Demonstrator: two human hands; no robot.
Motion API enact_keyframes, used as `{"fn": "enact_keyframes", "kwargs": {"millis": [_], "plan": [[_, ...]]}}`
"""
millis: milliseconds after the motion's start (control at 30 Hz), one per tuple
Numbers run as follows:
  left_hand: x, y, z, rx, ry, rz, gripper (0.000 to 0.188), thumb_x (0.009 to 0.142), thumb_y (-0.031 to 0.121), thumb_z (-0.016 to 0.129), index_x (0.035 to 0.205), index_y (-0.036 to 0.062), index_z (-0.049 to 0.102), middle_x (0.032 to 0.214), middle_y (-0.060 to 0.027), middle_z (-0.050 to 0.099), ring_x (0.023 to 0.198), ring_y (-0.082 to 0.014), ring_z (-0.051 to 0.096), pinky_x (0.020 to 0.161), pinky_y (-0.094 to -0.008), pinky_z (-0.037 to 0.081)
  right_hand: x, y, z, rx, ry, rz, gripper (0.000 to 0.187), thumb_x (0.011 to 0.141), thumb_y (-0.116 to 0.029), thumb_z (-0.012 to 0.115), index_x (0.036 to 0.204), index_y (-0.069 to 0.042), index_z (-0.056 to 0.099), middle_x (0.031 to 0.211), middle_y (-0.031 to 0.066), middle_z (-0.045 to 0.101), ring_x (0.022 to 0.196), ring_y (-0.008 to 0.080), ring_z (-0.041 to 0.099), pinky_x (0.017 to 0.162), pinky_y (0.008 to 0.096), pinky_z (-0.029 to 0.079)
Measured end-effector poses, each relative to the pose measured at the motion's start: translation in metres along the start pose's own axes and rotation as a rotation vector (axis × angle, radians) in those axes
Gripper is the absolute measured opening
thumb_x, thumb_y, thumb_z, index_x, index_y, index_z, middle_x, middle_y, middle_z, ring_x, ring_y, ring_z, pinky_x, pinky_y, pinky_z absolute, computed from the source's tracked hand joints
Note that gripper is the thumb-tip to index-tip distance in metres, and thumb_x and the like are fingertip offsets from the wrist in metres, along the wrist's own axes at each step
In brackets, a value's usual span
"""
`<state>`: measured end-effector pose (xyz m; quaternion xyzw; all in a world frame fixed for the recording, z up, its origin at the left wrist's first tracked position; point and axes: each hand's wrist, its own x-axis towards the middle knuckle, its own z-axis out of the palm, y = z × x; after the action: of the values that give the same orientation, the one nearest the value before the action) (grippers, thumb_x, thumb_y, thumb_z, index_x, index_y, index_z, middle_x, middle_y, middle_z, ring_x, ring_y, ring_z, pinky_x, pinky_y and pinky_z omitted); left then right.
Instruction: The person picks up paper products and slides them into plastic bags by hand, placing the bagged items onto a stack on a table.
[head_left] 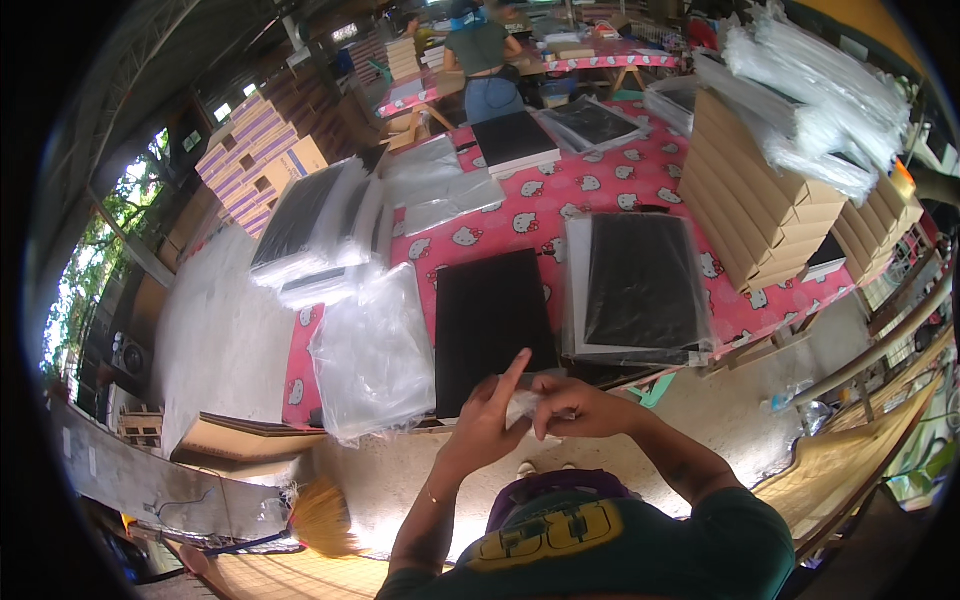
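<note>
Both hands, left hand (487, 412) and right hand (578, 408), pinch a clear plastic bag (527, 405).

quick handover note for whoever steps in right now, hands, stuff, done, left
Left hand: raised over the table edge, forefinger out, pinching a small clear plastic piece.
Right hand: pinching the same piece from the other side.
Things: bare black board lies just beyond the hands; pile of clear bags to its left; wrapped black boards to its right; brown boxes stacked far right.
Done: several boards already wrapped.
Left: the near board has no wrap.
</note>
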<state>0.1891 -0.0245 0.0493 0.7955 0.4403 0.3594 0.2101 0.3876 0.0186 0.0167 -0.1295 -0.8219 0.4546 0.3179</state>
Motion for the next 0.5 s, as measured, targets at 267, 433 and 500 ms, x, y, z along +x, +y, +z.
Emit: {"fn": "enact_keyframes", "kwargs": {"millis": [267,433,500], "plan": [[-0.017,-0.039,-0.024,-0.143,-0.159,0.027,0.026,0.083,-0.003,0.05,0.105,0.0044,0.061,0.08,-0.0111,0.052,0.066,-0.0218,0.056,0.057,-0.0306,0.045,-0.047,0.032,-0.019,-0.781,0.224,0.535,0.021,0.078,-0.016,0.065,0.098,-0.009,0.065,0.113,0.0127,0.051,0.097,0.0324,0.059,0.079,0.0438,0.051],[-0.033,-0.076,-0.016,0.545,0.073,-0.295,0.019,0.088,0.006,0.052,0.104,-0.0015,0.06,0.091,-0.0215,0.054,0.075,-0.0392,0.059,0.059,-0.0461,0.048,-0.058,0.035,-0.023,-0.866,0.317,0.528,0.023,0.077,-0.016,0.067,0.097,-0.006,0.063,0.116,0.0127,0.05,0.091,0.0337,0.061,0.076,0.0455,0.051],[-0.03,-0.076,-0.017,0.496,0.121,-0.391,0.022,0.088,0.011,0.054,0.105,-0.0023,0.059,0.094,-0.0232,0.054,0.079,-0.0418,0.06,0.061,-0.0481,0.05,-0.059,0.042,-0.021,-0.861,0.34,0.522,0.019,0.077,-0.016,0.066,0.092,-0.005,0.063,0.115,0.0119,0.05,0.091,0.0324,0.061,0.073,0.0453,0.052]]}}
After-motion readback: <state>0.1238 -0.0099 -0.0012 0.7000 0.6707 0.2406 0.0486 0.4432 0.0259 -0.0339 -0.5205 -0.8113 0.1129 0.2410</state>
